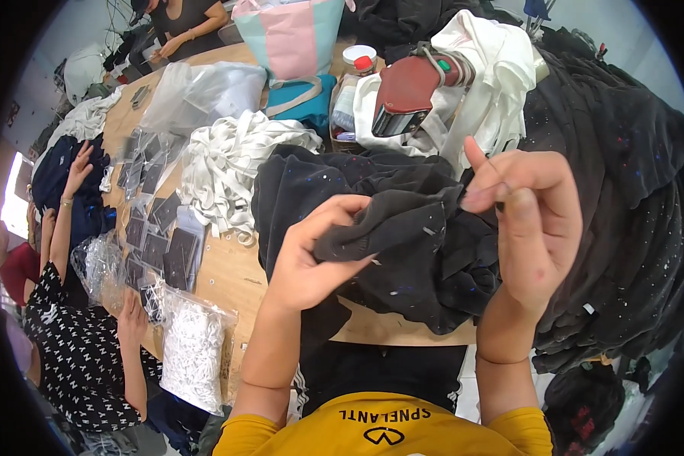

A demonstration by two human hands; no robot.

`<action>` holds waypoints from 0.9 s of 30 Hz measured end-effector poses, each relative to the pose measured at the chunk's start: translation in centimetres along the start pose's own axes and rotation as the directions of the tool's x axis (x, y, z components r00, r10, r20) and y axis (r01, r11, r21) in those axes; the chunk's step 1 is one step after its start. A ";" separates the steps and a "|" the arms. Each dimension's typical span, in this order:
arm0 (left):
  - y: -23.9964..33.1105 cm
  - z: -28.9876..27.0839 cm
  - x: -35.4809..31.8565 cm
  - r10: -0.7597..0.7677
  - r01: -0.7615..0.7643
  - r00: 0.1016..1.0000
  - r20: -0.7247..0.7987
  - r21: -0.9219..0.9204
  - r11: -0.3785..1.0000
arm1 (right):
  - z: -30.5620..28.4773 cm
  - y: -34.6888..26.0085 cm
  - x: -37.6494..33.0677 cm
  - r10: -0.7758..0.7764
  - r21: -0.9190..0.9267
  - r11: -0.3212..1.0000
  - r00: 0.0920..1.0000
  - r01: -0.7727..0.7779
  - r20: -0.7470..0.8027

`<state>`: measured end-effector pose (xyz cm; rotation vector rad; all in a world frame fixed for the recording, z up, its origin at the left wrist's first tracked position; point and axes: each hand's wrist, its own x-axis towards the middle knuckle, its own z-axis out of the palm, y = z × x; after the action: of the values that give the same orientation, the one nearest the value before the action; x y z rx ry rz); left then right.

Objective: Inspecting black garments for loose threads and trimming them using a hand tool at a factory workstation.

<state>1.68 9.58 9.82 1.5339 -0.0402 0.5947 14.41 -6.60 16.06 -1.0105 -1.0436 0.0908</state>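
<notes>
While my left hand [311,254] bunches a fold of the black garment [403,243] between thumb and curled fingers, I raise my right hand [528,220] beside it, thumb and forefinger pressed together on something thin. It looks like a needle or a thread end, though it is too fine to tell for certain. The garment lies in a heap on the wooden table [228,273] straight in front of me, its near edge drooping toward my lap. I judge the cloth soft, limp and fairly light, with small glittering specks over it; it will slump wherever I let it go, so the hold belongs close to the spot being worked, on a gathered fold and not on a loose edge. Left of the heap lies a pile of white straps [228,171], and nearer me a clear bag of white pieces [194,349]. A bigger mound of black garments [631,197] rises on my right.
</notes>
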 end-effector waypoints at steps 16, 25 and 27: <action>-2.0 1.5 3.2 0.189 -0.201 0.979 0.077 0.529 0.824 | 0.6 3.0 3.9 -0.163 -0.222 0.950 0.955 0.220 0.246; -4.6 3.2 4.1 -0.020 -0.013 0.916 -0.401 -0.081 0.997 | 0.5 5.3 4.9 -0.160 -0.318 0.913 0.942 0.255 0.297; -5.1 3.7 4.7 0.002 -0.038 0.909 -0.417 -0.078 0.996 | 0.3 5.5 4.9 -0.124 -0.329 0.919 0.951 0.217 0.283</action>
<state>8.88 8.08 7.18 1.2984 0.2442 0.9167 18.95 -0.85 15.42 -1.2517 -1.4188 -0.1209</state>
